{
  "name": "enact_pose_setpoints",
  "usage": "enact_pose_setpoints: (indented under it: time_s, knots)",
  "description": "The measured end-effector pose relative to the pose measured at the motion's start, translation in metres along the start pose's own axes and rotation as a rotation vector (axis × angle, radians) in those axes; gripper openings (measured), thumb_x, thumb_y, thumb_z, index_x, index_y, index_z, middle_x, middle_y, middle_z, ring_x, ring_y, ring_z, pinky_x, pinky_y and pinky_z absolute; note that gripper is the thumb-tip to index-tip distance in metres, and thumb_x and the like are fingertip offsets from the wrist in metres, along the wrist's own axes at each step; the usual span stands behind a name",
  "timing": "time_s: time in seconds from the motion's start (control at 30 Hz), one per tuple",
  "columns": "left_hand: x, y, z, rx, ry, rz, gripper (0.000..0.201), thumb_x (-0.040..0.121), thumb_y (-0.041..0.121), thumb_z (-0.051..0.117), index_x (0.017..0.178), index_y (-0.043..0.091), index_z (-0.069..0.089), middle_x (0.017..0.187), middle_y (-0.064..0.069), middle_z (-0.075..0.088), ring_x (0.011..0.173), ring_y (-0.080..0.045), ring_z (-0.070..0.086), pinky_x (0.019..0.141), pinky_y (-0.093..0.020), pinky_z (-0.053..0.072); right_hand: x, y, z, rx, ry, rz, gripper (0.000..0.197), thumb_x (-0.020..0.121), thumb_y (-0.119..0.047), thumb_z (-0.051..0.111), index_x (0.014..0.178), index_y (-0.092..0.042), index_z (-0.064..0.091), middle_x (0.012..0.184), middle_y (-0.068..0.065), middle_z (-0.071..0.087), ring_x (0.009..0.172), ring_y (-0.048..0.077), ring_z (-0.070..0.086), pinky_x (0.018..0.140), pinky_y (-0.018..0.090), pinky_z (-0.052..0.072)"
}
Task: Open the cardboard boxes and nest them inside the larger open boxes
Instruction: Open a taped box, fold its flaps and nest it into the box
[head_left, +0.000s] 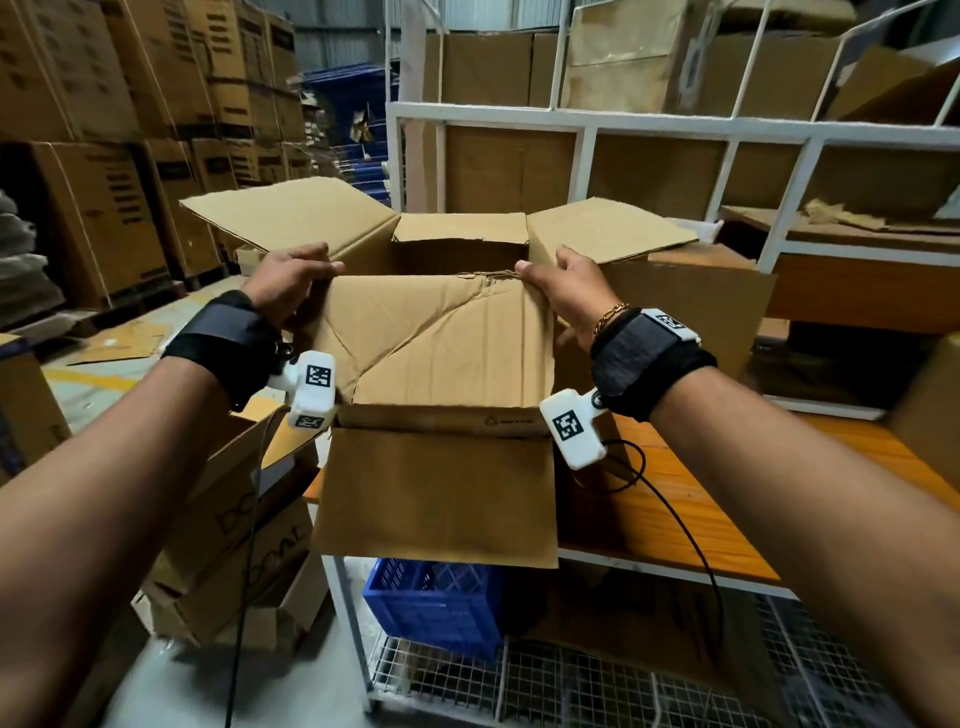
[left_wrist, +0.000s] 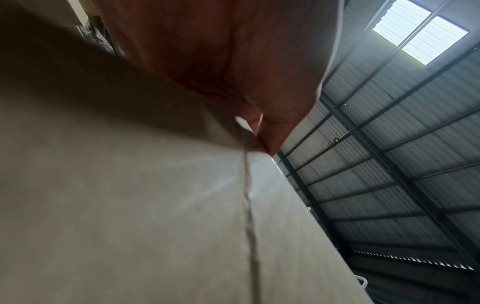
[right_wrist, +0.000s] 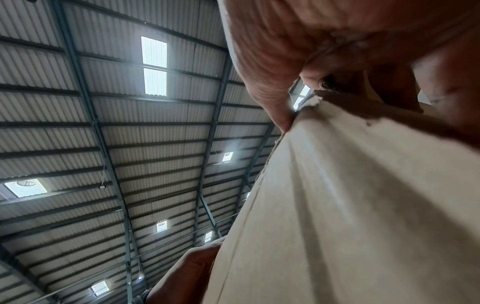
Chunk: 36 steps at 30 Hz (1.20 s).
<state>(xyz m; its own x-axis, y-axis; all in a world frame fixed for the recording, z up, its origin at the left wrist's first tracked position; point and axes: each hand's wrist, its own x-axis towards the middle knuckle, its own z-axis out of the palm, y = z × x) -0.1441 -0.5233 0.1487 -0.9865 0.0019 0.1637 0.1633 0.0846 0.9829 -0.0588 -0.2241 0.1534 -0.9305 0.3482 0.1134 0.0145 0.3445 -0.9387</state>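
Observation:
I hold a creased cardboard box (head_left: 441, 343) in front of me at chest height, its near flap (head_left: 436, 499) hanging down. My left hand (head_left: 291, 286) grips its top left corner, thumb along the upper edge. My right hand (head_left: 566, 286) grips the top right corner the same way. Behind it stands a larger open box (head_left: 457, 234) with flaps spread left and right. In the left wrist view the left hand's thumb (left_wrist: 272, 131) pinches the box wall (left_wrist: 130, 205). In the right wrist view the right hand's thumb (right_wrist: 267, 92) curls over the box's torn edge (right_wrist: 337, 185).
The boxes are over an orange-topped white frame table (head_left: 685, 504). A blue crate (head_left: 436, 603) sits under it on a wire shelf. Printed boxes (head_left: 234, 545) are piled at the lower left. White racking (head_left: 675, 130) with cardboard fills the back; stacked cartons (head_left: 130, 130) stand at left.

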Motion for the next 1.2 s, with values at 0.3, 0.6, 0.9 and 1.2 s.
enact_pose_setpoints:
  time_s: [0.3,0.6,0.9,1.2]
  knots:
    - [-0.007,-0.03,0.005,0.082,-0.07,-0.041,0.057,0.09,0.013,0.066,0.144,0.01,0.046,0.131,-0.006,0.058,0.102,-0.011,0.056,0.074,-0.012,0.042,-0.01,0.044,0.008,0.028,-0.013,0.061,0.085,0.09,-0.046,0.064,0.157,-0.026,0.015,0.158,0.005,0.032,0.133,0.033,0.043,0.089,0.065,0.048]
    - [-0.021,-0.064,0.009,0.12,-0.088,-0.111,0.06,0.091,0.014,0.065,0.146,0.007,0.042,0.148,-0.01,0.046,0.137,-0.025,0.042,0.113,-0.035,0.027,-0.01,0.077,0.019,-0.079,-0.028,0.072,0.087,0.088,-0.054,0.061,0.157,-0.028,0.015,0.155,0.005,0.036,0.129,0.032,0.046,0.081,0.058,0.055]
    - [-0.028,-0.083,0.016,0.181,-0.11,-0.156,0.061,0.096,0.018,0.059,0.15,0.006,0.032,0.154,-0.008,0.037,0.138,-0.021,0.037,0.099,-0.022,0.029,-0.008,0.102,0.025,-0.136,-0.034,0.069,0.091,0.085,-0.061,0.06,0.157,-0.025,0.017,0.156,0.004,0.035,0.134,0.029,0.044,0.099,0.051,0.048]
    - [-0.032,-0.101,0.015,0.393,-0.239,-0.187,0.07,0.094,0.03,0.062,0.152,0.009,0.03,0.153,-0.007,0.038,0.136,-0.021,0.041,0.108,-0.025,0.031,-0.014,0.126,0.021,-0.271,-0.114,0.087,0.086,0.09,-0.059,0.057,0.157,-0.022,0.018,0.161,0.004,0.025,0.144,0.025,0.032,0.115,0.039,0.031]
